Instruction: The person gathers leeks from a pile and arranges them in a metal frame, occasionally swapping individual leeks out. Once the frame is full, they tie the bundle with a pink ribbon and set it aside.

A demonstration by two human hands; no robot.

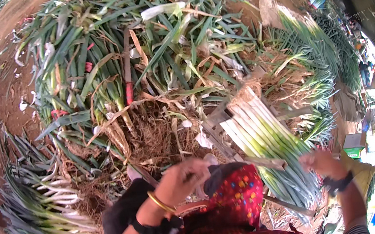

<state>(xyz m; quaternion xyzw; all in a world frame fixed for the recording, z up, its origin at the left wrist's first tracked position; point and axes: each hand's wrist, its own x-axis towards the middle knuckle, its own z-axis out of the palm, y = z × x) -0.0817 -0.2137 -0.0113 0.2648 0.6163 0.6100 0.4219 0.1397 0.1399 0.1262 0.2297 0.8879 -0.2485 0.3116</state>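
Observation:
A neat bundle of leeks (pixel 261 127) lies across a wooden stand (pixel 224 143) to the right of my lap, white stems and trimmed roots away from me, green leaves toward me. My right hand (pixel 323 164), wearing a dark wristband, is at the right edge of those leaves. Its fingers curl in; anything inside them is hidden. Over my lap hovers my left hand (pixel 183 181), with a yellow bangle and dark watch on that arm. Motion smears its fingers, and it is apart from the bundle.
A large heap of untrimmed leeks (pixel 104 66) spreads ahead, with a red-handled knife (pixel 129 92) lying on it. More leeks (pixel 59 208) lie at left. Stacked leek bundles (pixel 310 34) stand at far right, and a green-and-white box (pixel 354 145) sits at right.

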